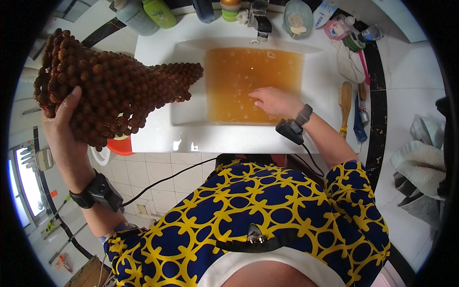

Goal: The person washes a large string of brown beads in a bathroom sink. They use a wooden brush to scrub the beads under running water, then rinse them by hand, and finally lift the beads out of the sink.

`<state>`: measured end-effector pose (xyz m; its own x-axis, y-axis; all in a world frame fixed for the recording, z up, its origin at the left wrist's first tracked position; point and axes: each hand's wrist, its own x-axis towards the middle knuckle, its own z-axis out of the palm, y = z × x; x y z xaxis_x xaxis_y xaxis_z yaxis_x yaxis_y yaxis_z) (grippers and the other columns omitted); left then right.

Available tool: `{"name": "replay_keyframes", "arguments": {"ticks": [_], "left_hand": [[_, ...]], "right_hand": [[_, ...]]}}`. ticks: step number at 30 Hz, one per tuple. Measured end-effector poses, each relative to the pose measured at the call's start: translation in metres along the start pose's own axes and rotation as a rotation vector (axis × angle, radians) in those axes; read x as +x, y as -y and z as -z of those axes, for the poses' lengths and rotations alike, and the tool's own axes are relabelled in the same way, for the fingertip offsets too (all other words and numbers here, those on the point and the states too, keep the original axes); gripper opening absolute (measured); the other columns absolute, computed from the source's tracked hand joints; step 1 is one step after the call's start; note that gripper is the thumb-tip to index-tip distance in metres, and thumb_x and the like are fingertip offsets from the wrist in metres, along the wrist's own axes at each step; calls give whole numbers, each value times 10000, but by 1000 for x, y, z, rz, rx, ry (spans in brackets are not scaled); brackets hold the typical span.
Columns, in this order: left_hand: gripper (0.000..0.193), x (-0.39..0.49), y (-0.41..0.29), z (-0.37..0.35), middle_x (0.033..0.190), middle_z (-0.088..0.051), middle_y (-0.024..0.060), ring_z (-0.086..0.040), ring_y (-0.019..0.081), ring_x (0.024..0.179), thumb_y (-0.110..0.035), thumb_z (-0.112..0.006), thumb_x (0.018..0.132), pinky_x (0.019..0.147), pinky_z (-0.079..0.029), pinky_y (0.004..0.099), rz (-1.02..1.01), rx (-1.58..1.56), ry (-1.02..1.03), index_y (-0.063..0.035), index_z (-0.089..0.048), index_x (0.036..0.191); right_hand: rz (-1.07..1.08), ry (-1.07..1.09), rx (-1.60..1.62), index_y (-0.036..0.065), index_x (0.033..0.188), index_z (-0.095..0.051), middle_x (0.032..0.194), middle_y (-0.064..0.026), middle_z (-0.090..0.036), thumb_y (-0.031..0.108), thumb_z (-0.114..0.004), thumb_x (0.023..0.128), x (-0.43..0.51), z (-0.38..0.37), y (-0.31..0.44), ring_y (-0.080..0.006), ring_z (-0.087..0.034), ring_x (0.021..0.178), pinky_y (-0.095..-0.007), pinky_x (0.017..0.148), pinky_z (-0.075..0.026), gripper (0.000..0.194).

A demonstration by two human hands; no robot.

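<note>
My left hand [66, 118] grips a mat of strung brown beads [107, 82] by its upper left part, thumb across the front. The beads are round and grooved, like nuts or fruit stones. Folded and lifted, the mat tapers to a narrow end over the left rim of a white washbasin [154, 136]. Amber-brown water [229, 82] with some bubbles fills the basin's bottom. Over this water is my right hand [274, 100], empty, with its index finger stretched out. Whether its fingertips touch the surface is unclear.
A dark faucet [260, 21] stands at the basin's back, beside a soap dish [297, 19]. Bottles [159, 14] line the back left. A wooden brush [345, 106] lies on the right ledge. Cables run from devices [104, 190] on both wrists. Towels [417, 168] hang far right.
</note>
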<state>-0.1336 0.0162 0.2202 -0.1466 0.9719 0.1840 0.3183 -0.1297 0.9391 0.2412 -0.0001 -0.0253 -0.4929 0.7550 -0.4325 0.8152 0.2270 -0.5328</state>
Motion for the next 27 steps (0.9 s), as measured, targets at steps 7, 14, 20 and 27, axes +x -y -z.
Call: {"name": "replay_keyframes", "arguments": {"ticks": [7, 14, 20, 27], "left_hand": [[566, -6, 0, 6, 1191, -555, 166, -571, 259, 1076, -135, -699, 778, 913, -477, 361, 19, -29, -25, 28, -448, 1259], [555, -14, 0, 12, 1166, -570, 163, -582, 256, 1057, -119, -712, 764, 892, -490, 363, 45, -73, -58, 26, -464, 1239], [538, -13, 4, 17, 1152, -574, 164, -589, 256, 1049, -112, -704, 763, 883, -498, 361, 36, -86, -68, 24, -472, 1229], [609, -14, 7, 20, 1158, -568, 166, -581, 258, 1063, -155, -723, 751, 909, -482, 358, 28, -50, -65, 20, -435, 1258]], "right_hand": [[70, -48, 77, 0, 1075, -587, 1113, -175, -599, 130, -506, 867, 25, -6, 28, -347, -547, 1064, -430, 888, -445, 259], [197, -206, -227, 5, 1022, -609, 1187, -172, -563, 83, -498, 817, 81, 7, 44, -345, -521, 1121, -473, 896, -433, 245], [117, -444, -919, 29, 1293, -520, 1448, -145, -347, 192, -542, 828, 143, 25, 20, -286, -241, 1378, -460, 1109, -188, 494], [86, -207, -1268, 40, 1297, -495, 1424, -83, -390, 259, -450, 895, 141, 31, 2, -225, -289, 1350, -432, 1102, -191, 460]]}}
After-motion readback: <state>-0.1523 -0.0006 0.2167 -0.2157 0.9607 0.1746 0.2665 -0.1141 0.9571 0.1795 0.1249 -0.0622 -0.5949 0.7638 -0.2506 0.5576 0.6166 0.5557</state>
